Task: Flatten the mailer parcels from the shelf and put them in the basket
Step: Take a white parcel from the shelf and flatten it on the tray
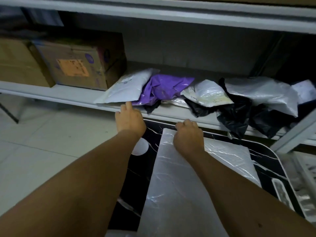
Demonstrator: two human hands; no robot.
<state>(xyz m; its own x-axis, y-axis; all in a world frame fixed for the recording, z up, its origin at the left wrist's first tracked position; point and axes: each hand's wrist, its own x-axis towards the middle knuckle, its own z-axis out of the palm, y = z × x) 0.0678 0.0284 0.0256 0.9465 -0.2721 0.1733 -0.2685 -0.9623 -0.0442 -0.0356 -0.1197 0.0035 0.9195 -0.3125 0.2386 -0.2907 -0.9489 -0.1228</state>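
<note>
Across mid-frame the shelf (68,93) holds a heap of mailer parcels (171,89) and, upper left, a cardboard box (80,64). Lower centre, my right hand (188,137), fingers curled, presses a flattened white mailer (179,194) on the dark table (266,161). My left hand (130,117) reaches open-fingered for the next white parcel (126,88); I judge gripping its edge comes next. The basket isn't clearly visible.

Flat white mailer (188,177) lies on the black marble-look bench (266,161), smoothed, w/ creased shiny surface, far edge near the shelf (68,98). On shelf: puffy white mailer (126,88) at left, crumpled purple mailer (167,89) touching it, small white mailer (210,93) mid, black mailers (234,115) sagging over the front edge, big white mailer (261,94) at right. Basket not clearly seen.
</note>
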